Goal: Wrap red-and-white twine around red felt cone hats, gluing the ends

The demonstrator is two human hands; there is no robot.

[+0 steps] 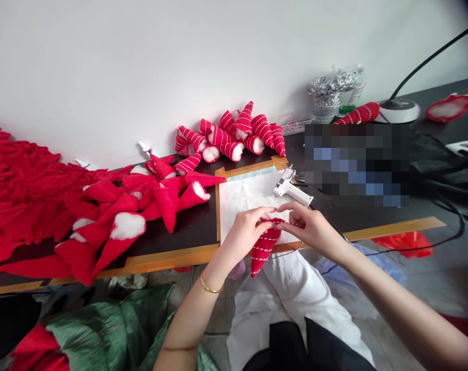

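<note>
Left to right: plain red cones [128, 226] crowd the desk [197, 229], where a straying left elbow could dislodge those overhanging its edge. The left hand [247, 226], nearly closed in a pinch, steadies the wide end of a striped cone [264, 250], point down at the desk's front edge; uneven pressure could let it slip. A glue gun [290, 189] lies just beyond the right hand [305, 221], likewise pinching, whose knuckles could nudge it.

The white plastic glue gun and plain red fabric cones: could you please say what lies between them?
In the head view, a white sheet edged with brown tape lies there.
</note>
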